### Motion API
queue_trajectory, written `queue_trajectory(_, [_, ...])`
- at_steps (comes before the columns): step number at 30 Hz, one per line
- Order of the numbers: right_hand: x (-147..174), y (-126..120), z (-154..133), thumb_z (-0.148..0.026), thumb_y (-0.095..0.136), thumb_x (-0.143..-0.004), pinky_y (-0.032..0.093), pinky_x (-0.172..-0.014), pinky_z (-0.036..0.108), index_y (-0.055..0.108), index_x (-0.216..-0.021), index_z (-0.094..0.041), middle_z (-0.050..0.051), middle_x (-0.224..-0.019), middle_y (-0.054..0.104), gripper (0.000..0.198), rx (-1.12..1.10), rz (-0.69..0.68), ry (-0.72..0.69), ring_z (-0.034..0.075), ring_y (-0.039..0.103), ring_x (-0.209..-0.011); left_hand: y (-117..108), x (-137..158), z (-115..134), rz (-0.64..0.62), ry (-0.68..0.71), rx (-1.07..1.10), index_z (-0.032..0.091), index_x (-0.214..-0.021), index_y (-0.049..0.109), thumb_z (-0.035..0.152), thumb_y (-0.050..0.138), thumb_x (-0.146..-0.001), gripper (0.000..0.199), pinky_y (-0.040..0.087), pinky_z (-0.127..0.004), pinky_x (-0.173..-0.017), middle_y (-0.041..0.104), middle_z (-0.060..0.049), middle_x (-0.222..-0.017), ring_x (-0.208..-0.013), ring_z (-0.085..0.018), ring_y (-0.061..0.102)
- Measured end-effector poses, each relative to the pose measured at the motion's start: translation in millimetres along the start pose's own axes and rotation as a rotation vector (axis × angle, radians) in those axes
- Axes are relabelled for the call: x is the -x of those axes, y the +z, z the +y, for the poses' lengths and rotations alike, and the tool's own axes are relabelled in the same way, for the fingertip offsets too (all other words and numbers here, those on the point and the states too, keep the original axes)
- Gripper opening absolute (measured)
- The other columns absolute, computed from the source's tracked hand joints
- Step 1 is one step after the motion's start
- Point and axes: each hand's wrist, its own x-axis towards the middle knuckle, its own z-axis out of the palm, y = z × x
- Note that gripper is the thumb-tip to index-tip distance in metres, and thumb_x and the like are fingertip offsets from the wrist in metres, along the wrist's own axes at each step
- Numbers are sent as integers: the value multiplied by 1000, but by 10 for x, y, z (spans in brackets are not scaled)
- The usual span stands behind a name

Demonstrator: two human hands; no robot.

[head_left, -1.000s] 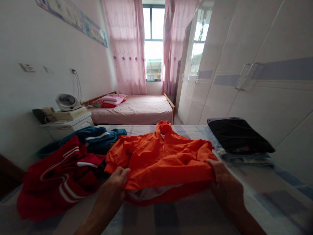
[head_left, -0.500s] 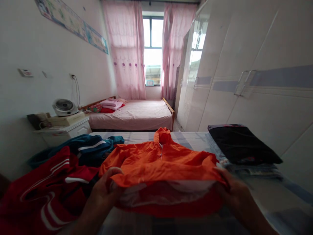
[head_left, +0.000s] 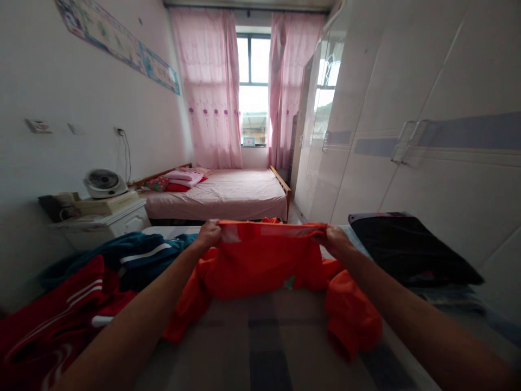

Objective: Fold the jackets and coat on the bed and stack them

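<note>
An orange jacket [head_left: 260,266] is stretched between my two hands above the checked bedsheet [head_left: 228,336]. My left hand [head_left: 210,233] is closed on one end of its hem. The other end is gripped by my right hand [head_left: 336,239]. The hem is lifted and faces away from me, with a strip of pale lining showing. Both sleeves hang toward me, the right one bunched on the sheet. A small greenish mark shows low on the jacket. Its collar is mostly hidden behind the raised hem.
Red clothing with white stripes [head_left: 69,304] and a teal garment [head_left: 150,252] lie at the left. A folded black garment [head_left: 415,247] tops a stack at the right. Beyond are a pink bed [head_left: 236,190], a small fan [head_left: 105,183] on a cabinet, and a white wardrobe [head_left: 407,184].
Both hands have moved forward and up, carrying the hem away from me over the collar. The sleeves now trail toward me, and bedsheet shows where the jacket's near part was.
</note>
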Motion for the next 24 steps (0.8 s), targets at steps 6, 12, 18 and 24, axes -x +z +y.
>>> queue_trajectory(6, [-421,-366,-759,-25,38,-82,49,-76,28,46,-120,-14,8,-106,60,40,-44,363,-243,13,59,-86,-641,-258,620,417,159,63,9,-121,50,14,21,-81,50,42,-29,-82,60,-5,-113,-106,-21,57])
queue_trajectory(12, [834,-1064,-226,-32,42,-78,49,-78,39,57,-116,-19,11,-101,68,43,718,83,-210,25,65,-84,-658,933,200,141,228,-218,17,-132,46,9,44,-73,59,45,-35,-92,52,-11,-125,-110,-27,55])
queue_trajectory(18, [1824,-1157,715,-19,37,-67,48,-94,39,60,-116,-22,4,-119,63,53,708,-240,-117,22,58,-111,37,1935,-431,-386,22,-302,31,-124,55,-8,31,-61,78,52,-28,-84,46,-4,-139,-112,-20,58])
queue_trajectory(24, [2010,-1450,610,-29,48,-70,53,-86,36,68,-103,-30,3,-109,68,39,617,-219,9,24,65,-99,-142,2167,-339,-407,246,-133,41,-122,55,6,49,-70,63,51,-24,-87,55,3,-132,-104,-20,63])
